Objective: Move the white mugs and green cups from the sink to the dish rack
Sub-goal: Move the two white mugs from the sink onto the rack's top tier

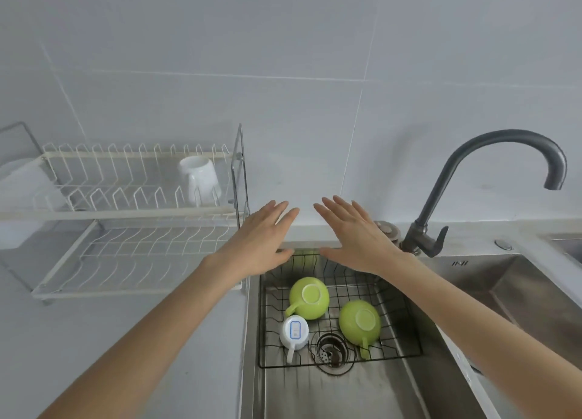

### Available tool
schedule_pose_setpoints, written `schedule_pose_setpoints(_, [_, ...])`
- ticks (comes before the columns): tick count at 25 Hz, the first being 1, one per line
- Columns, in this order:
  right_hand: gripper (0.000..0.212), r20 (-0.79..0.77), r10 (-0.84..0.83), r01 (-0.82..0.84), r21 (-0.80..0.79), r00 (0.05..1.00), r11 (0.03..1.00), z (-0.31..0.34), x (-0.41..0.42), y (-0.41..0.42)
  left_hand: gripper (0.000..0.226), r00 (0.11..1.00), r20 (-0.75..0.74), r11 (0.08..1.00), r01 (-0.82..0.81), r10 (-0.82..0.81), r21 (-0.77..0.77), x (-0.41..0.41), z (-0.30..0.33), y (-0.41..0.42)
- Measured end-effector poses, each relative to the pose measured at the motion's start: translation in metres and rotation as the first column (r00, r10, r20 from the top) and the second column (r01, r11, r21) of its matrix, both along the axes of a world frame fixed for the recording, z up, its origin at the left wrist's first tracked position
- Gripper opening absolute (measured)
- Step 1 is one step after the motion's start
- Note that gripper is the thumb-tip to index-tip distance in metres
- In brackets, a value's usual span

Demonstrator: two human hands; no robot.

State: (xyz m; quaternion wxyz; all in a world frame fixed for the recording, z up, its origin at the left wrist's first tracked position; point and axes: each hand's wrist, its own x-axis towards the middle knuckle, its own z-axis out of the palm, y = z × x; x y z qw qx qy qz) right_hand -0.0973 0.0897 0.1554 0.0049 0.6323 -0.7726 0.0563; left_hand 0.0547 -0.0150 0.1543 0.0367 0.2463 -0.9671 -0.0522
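Observation:
In the steel sink point(472, 296) a black wire basket point(393, 349) holds two green cups and one white mug, all upside down. One green cup point(309, 297) sits at the back left, the other green cup point(360, 322) at the right. The white mug point(294, 332) with a blue label stands at the front left. Another white mug point(200, 179) rests upside down on the upper tier of the white dish rack point(126, 245). My left hand point(261, 242) and my right hand point(356, 236) hover flat above the sink's back edge, fingers spread, holding nothing.
A dark curved faucet point(491, 173) rises at the sink's back right. A round drain point(332, 351) lies under the basket's front. White plates point(22, 182) stand at the rack's far left. A grey counter point(126, 340) runs left of the sink, below the tiled wall.

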Motion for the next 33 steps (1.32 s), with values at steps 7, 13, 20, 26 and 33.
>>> schedule_pose_setpoints(7, [0.077,0.131,-0.043,0.024,0.143,0.99,0.989,-0.087,-0.023,0.011,0.074,0.987,0.159,0.986,-0.058,0.033,0.155,-0.023,-0.076,0.008])
schedule_pose_setpoints(13, [0.076,0.297,-0.125,0.025,0.318,0.947,0.948,-0.168,-0.02,0.005,0.081,0.952,0.306,0.88,-0.164,0.022,0.445,-0.026,-0.164,0.014])
schedule_pose_setpoints(20, [0.074,0.491,-0.254,-0.015,0.479,0.833,0.878,-0.24,-0.015,-0.01,0.075,0.925,0.347,0.798,-0.322,0.151,0.51,-0.045,-0.232,0.015])
schedule_pose_setpoints(26, [0.07,0.561,-0.343,0.003,0.519,0.753,0.855,-0.28,-0.01,-0.019,0.074,0.91,0.389,0.719,-0.368,0.146,0.59,-0.046,-0.263,0.003])
schedule_pose_setpoints(33, [0.065,0.581,-0.381,0.081,0.475,0.719,0.876,-0.294,-0.004,-0.03,0.065,0.914,0.359,0.73,-0.376,0.19,0.571,-0.049,-0.272,0.001])
